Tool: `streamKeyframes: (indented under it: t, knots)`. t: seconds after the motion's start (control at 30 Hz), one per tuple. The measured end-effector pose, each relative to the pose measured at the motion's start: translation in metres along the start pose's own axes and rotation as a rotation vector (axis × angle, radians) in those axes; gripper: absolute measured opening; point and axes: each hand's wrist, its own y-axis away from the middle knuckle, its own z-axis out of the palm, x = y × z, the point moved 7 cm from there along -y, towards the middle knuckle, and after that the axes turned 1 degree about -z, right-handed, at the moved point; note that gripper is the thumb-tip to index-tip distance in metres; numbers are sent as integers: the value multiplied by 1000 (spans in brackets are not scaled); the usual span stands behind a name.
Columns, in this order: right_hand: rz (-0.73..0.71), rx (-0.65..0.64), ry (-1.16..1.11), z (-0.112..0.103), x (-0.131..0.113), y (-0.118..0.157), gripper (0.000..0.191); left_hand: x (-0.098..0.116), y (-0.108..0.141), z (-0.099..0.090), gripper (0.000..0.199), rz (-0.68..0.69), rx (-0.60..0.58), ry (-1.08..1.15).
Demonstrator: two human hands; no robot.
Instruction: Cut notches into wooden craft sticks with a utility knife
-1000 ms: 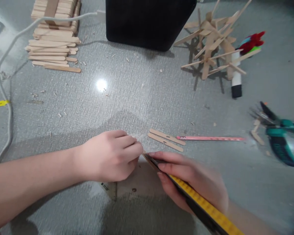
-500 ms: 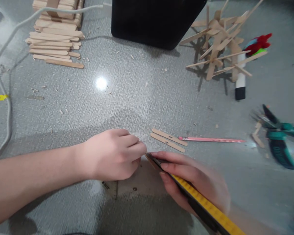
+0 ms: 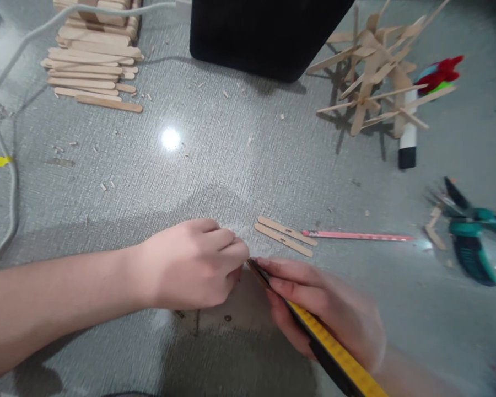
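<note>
My right hand (image 3: pixel 326 309) is wrapped round a long yellow and black tool (image 3: pixel 334 347), perhaps a cutter, whose narrow dark end points up and left. That end meets the fingertips of my left hand (image 3: pixel 198 264), which is closed with its back to the camera; whatever it pinches is mostly hidden, though a thin brown edge shows by the tool's tip. Just above my right hand lie two notched wooden sticks (image 3: pixel 283 240), side by side. A pink pencil (image 3: pixel 355 235) touches the upper stick. Under my hands is a flat, see-through piece (image 3: pixel 215 320) with dark marks.
Wooden sticks (image 3: pixel 95 66) are piled at the upper left beside a white cable (image 3: pixel 14 204). A black object (image 3: pixel 264 33) stands at the top. A stick structure (image 3: pixel 372 71), a white marker (image 3: pixel 408 138) and green-black pliers (image 3: pixel 471 248) lie to the right.
The yellow and black tool and my right hand have shifted slightly down and left. My left hand stays at the tool's tip, almost unmoved. The whole view has shifted a little.
</note>
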Motion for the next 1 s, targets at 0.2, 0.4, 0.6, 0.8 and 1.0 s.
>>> streamKeyframes:
  t: [0.2, 0.4, 0.6, 0.8, 1.0]
  knots:
    - [-110, -1, 69, 5, -11, -10, 36, 3, 1, 5, 11, -14, -30, -34]
    - [-112, -66, 7, 7, -8, -8, 39, 2, 1, 6, 13, 2, -51, -29]
    - [-161, -16, 139, 1, -15, -12, 43, 1, 0, 3, 21, 11, -54, -31]
    - [206, -125, -76, 5, 6, -7, 12, 2, 0, 2, 19, 15, -33, -50]
    - [844, -315, -361, 26, 28, 15, 39, 3, 0, 2, 18, 10, -59, -42]
